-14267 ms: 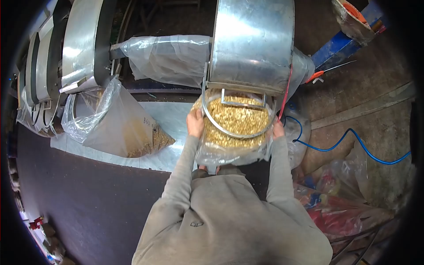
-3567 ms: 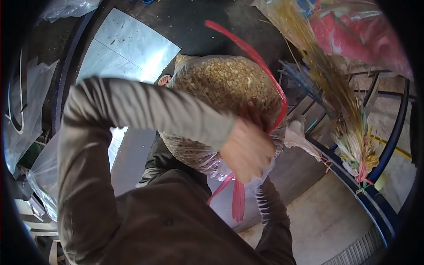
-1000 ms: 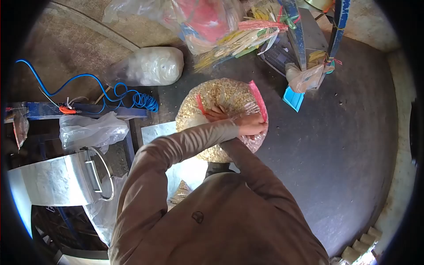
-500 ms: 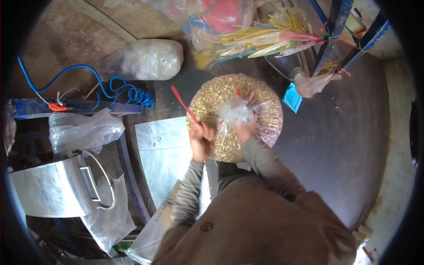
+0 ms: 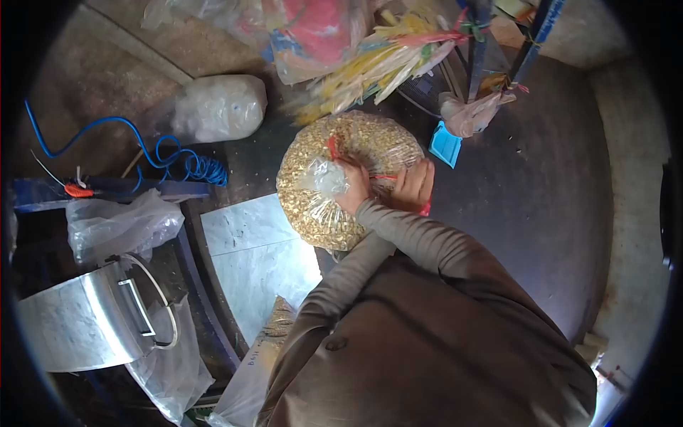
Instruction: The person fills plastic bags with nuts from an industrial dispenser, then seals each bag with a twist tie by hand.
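Note:
A big round clear bag of golden-brown pieces [image 5: 306, 153] stands in front of my body, its gathered neck ending in a bunched plastic top [image 5: 324, 178]. My right hand [image 5: 354, 186] is closed round the neck just beside that top. Crossed beneath the right forearm, my left hand [image 5: 413, 186] is over the bag's right side, fingers curled on a red tie [image 5: 385, 176]. The tie runs from the neck to the left hand, and a red end shows below its fingers. Another red piece [image 5: 332, 148] sticks up beyond the neck.
A metal pot [image 5: 85, 320] and loose plastic sheets [image 5: 121, 224] lie at left. Behind them are a coiled blue hose [image 5: 203, 169] and a stuffed clear bag [image 5: 224, 107]. Yellow strips [image 5: 384, 60] hang at the back near blue posts [image 5: 479, 57]. A light-blue dustpan [image 5: 445, 144] is at back right.
My left hand has swung from the bag's left side to its right, taking the red tie across and crossing under the right arm. My right hand stays at the neck. The view has shifted.

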Available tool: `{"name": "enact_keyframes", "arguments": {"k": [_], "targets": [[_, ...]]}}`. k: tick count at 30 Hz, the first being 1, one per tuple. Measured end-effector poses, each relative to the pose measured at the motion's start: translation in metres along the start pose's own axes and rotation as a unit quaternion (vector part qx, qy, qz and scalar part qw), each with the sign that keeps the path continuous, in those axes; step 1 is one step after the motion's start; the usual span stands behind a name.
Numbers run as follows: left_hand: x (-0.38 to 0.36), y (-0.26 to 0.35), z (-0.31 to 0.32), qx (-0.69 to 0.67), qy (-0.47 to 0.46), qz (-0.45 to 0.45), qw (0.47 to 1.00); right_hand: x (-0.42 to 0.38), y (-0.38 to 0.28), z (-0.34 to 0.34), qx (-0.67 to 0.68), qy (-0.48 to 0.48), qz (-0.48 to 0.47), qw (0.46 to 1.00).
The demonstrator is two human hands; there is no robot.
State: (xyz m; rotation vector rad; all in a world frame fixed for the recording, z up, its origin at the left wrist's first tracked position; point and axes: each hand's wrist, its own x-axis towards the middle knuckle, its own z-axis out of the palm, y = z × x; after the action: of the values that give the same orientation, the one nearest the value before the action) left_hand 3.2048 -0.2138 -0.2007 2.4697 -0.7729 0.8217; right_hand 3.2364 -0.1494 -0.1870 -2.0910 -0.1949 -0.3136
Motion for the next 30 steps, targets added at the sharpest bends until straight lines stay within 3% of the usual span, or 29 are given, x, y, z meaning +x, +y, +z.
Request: {"name": "enact_keyframes", "arguments": {"k": [1, 2, 3, 4, 5, 7, 9, 11, 13, 15, 18, 21, 22, 23, 25, 26, 27, 28, 29, 30], "targets": [[-0.015, 0.013, -0.014, 0.003, -0.003, 0.010, 1.000, -0.001, 0.007, 0.001, 0.006, 0.009, 0.000, 1.000], [-0.034, 0.025, -0.041, -0.226, -0.097, -0.077, 0.966, 0.001, 0.012, 0.003, 0.019, -0.001, -0.018, 1.000], [-0.056, 0.033, -0.070, -0.437, -0.189, -0.163, 0.864, 0.004, 0.013, 0.002, 0.034, -0.010, -0.035, 0.999], [-0.073, 0.025, -0.114, -0.377, -0.246, -0.110, 0.886, 0.009, 0.001, -0.010, 0.022, -0.031, -0.038, 0.999], [-0.049, 0.005, -0.169, -0.269, -0.545, -0.003, 0.794, 0.006, 0.000, -0.010, 0.031, -0.026, -0.035, 0.999], [-0.013, -0.024, -0.219, -0.397, -0.464, -0.002, 0.792, 0.004, 0.004, -0.009, 0.037, -0.008, -0.064, 0.997], [0.028, -0.041, -0.241, -0.361, -0.427, -0.063, 0.827, 0.001, 0.008, -0.011, 0.046, 0.007, -0.090, 0.995], [0.052, -0.065, -0.223, -0.274, -0.337, -0.067, 0.898, -0.007, 0.014, -0.003, 0.055, 0.030, -0.113, 0.992], [0.082, -0.079, -0.186, -0.163, -0.309, 0.033, 0.936, -0.003, 0.023, 0.021, 0.031, 0.022, -0.086, 0.996], [0.081, -0.090, -0.140, -0.081, -0.348, 0.179, 0.917, -0.014, 0.038, 0.027, -0.003, 0.014, -0.065, 0.998], [0.065, -0.082, -0.088, -0.020, -0.397, 0.252, 0.882, -0.033, 0.059, 0.044, -0.057, 0.004, -0.035, 0.998], [0.071, -0.082, -0.085, -0.027, -0.422, 0.256, 0.869, -0.069, 0.077, 0.057, -0.105, -0.011, 0.007, 0.994], [0.062, -0.090, -0.078, -0.085, -0.373, 0.192, 0.904, -0.069, 0.085, 0.064, -0.121, -0.015, 0.019, 0.992], [0.067, -0.093, -0.074, -0.082, -0.370, 0.193, 0.905, -0.066, 0.086, 0.064, -0.138, -0.019, 0.029, 0.990], [0.076, -0.102, -0.066, -0.137, -0.373, -0.026, 0.917, -0.059, 0.086, 0.072, -0.149, -0.023, 0.040, 0.988], [0.089, -0.111, -0.064, -0.263, -0.442, -0.204, 0.833, -0.049, 0.065, 0.040, -0.097, -0.033, -0.017, 0.995], [0.093, -0.121, -0.059, -0.266, -0.437, -0.209, 0.833, -0.037, 0.043, 0.004, -0.046, -0.047, -0.074, 0.995], [0.095, -0.132, -0.054, -0.386, -0.390, -0.389, 0.740, -0.015, 0.025, -0.029, -0.059, -0.161, -0.108, 0.979], [0.096, -0.145, -0.050, -0.486, -0.322, -0.543, 0.605, -0.003, 0.015, -0.052, -0.064, -0.165, -0.111, 0.978], [0.087, -0.169, -0.046, -0.620, -0.291, -0.542, 0.488, 0.009, 0.007, -0.070, 0.020, -0.188, -0.144, 0.971]]}}
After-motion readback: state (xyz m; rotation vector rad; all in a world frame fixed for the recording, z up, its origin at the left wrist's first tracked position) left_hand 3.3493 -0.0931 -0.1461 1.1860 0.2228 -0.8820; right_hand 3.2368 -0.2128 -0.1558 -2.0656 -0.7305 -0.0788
